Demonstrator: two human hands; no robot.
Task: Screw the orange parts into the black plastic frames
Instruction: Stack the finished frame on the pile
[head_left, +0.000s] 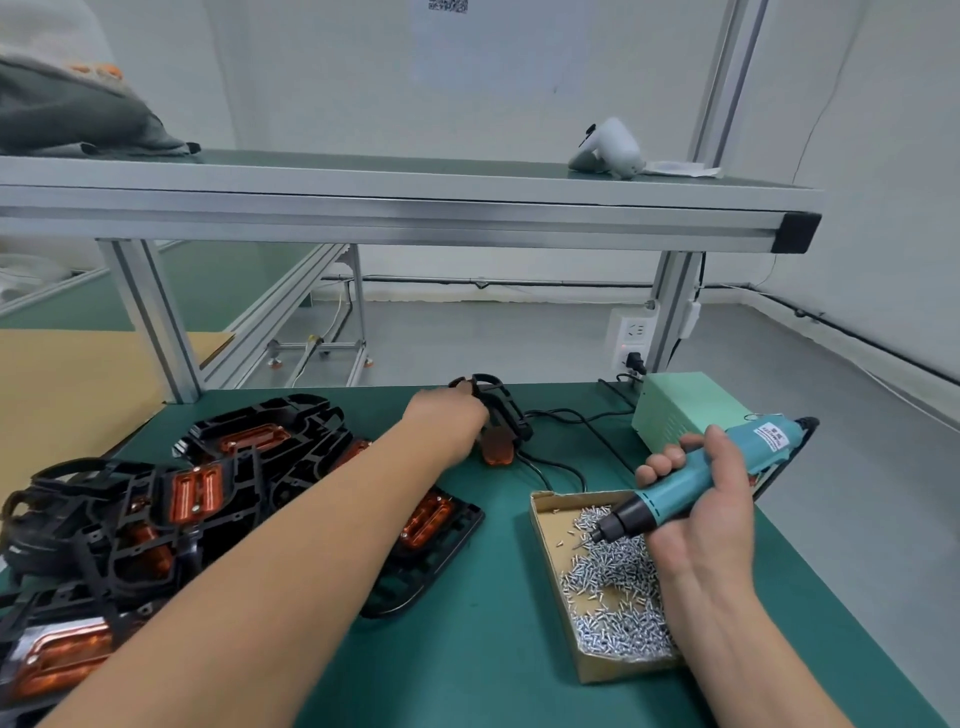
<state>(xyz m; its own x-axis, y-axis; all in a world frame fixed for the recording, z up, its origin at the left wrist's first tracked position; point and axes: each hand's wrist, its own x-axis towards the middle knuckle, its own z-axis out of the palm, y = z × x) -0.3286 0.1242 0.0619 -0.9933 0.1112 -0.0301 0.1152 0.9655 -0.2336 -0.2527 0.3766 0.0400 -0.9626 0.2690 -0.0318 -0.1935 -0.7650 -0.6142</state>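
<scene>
**Left forearm across the work, driver over the screw box**

Left forearm first: it crosses the view from the near left corner. At its end my left hand (447, 421) is on a lone black frame (511, 410) at the far middle of the green mat (483, 665). An orange part (497, 451) shows at that frame's near end. The hand is blurred and its back faces me, so I cannot tell whether the fingers grip the frame or only touch it.

My right hand (711, 514) has its fingers curled round the teal electric screwdriver (675, 486). The bit points down-left into the cardboard box (623, 670) of loose screws (618, 587) just beside my right wrist. A pile of frames (130, 509) with orange parts sits at the left, and one flat frame (452, 540) lies partly under my forearm.

What worries me from here:
- The black cable (561, 415) runs right beside the lone frame, so pulling the frame toward me could snag it.
- My forearm hangs low over the flat frame and could knock it out of place.
- My right wrist is close enough to the box to shove it, and the bit stirring the heap could flick screws onto the mat.

Hard to make out:
- Whether a screw sits on the bit; the tip is too small to read.
- Whether the orange parts in the pile are already fastened.
- The full extent of the pile, which is cut off at the left and bottom edges.
</scene>
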